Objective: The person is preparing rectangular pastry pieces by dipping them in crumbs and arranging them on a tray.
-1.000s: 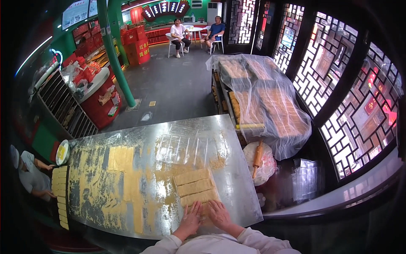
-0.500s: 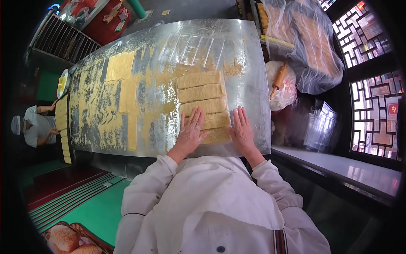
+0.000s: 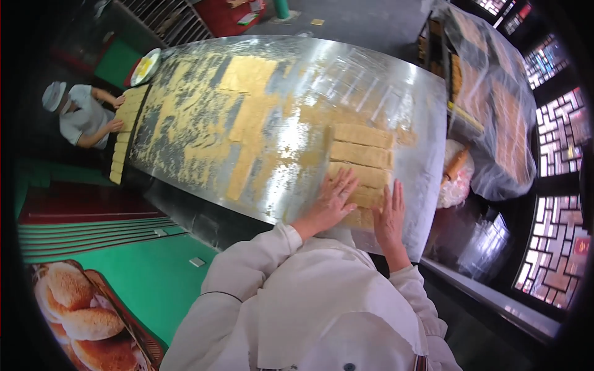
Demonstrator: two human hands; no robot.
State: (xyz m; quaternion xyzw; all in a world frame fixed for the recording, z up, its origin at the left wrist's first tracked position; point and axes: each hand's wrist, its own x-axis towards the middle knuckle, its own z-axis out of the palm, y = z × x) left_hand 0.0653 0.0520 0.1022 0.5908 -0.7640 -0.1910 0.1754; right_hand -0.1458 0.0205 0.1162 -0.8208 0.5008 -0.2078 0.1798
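Several flat, crumb-coated tan strips, likely dough (image 3: pixel 362 154), lie side by side on the metal table (image 3: pixel 322 55) in front of me. My left hand (image 3: pixel 331 201) rests on the left side of the nearer strips, palm down with the fingers spread. Along their right edge lies my right hand (image 3: pixel 389 217), fingers straight and pointing away from me. Neither hand grips anything. The nearest strips are partly hidden under and between my hands.
Yellow crumbs and a pale yellow sheet (image 3: pixel 249 74) cover the table's left half. A co-worker (image 3: pixel 86 111) handles a tray of yellow pieces (image 3: pixel 128 114) at the far left, near a white bowl (image 3: pixel 146 67). Right of the table are a rolling pin (image 3: pixel 456 164) and plastic-covered trays (image 3: pixel 495 99).
The whole view has swung, so the table and strips appear farther right and tilted. My hands remain at the strips, the left with its fingers spread wider.
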